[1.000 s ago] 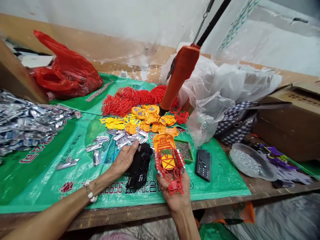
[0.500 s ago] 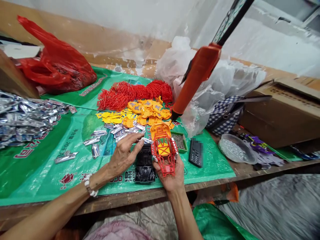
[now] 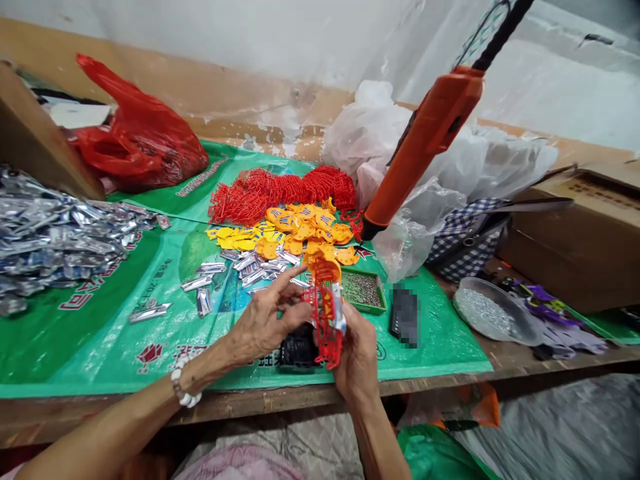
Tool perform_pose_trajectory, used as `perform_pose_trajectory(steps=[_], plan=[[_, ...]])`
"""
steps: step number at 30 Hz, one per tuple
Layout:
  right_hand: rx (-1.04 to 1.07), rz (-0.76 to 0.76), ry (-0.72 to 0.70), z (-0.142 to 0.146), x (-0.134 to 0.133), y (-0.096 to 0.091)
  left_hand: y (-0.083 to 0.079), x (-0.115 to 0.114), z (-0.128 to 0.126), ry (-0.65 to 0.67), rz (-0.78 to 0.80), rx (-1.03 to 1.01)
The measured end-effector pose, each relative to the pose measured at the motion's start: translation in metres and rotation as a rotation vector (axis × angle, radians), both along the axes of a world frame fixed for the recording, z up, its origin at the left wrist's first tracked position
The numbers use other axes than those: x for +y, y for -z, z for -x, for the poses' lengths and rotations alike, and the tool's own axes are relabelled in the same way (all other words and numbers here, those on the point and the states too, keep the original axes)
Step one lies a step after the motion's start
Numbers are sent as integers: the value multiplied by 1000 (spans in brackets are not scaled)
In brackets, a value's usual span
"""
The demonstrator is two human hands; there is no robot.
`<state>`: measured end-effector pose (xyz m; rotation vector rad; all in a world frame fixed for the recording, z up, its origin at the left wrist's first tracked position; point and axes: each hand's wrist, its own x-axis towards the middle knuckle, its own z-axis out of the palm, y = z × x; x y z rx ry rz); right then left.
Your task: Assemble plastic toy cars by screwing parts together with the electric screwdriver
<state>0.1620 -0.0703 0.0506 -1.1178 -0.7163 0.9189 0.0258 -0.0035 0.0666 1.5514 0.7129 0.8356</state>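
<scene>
A toy car body (image 3: 327, 327) with a red cage frame, orange front and silvery side pieces is held up on its side between my hands. My right hand (image 3: 357, 347) grips it from the right, fingers wrapped behind it. From the left, my left hand (image 3: 273, 310) pinches its edge with thumb and fingers. A black toy car chassis (image 3: 299, 348) lies on the green sheet just behind and below, partly hidden by the body and my left hand. Beyond are orange car shells (image 3: 305, 223), yellow pieces (image 3: 245, 238) and silvery strips (image 3: 255, 270).
An orange electric screwdriver (image 3: 423, 150) hangs over the table. A green tray of small screws (image 3: 363, 291) and a blurred dark phone (image 3: 404, 317) lie right. Red frames (image 3: 280, 190) pile up behind. A clear bowl (image 3: 493, 310) stands near a cardboard box (image 3: 575, 240).
The car body has turned from facing up onto its side. My left hand has moved right and taken hold of it. The view has shifted slightly left.
</scene>
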Motion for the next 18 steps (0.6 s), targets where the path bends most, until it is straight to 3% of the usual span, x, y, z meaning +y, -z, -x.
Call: perform_pose_trajectory(steps=[3,6,10,12,15,18], plan=[[-238,-70,-16,0,-5,-5,-3,1,0,23,197,-95],[-549,-151,-9,-5,-11,-2,-5,5,5,-31,293,-181],[-1001,-152,48,-13,-14,20,-5,12,17,-83,438,-324],[-1200,-152,-28,-14,-12,35,-7,12,23,-121,506,-378],[-1272,-160,-202,-13,-10,53,-15,8,36,-192,559,-418],[-1205,-189,-240,-18,-9,63,-25,2,70,-298,562,-406]])
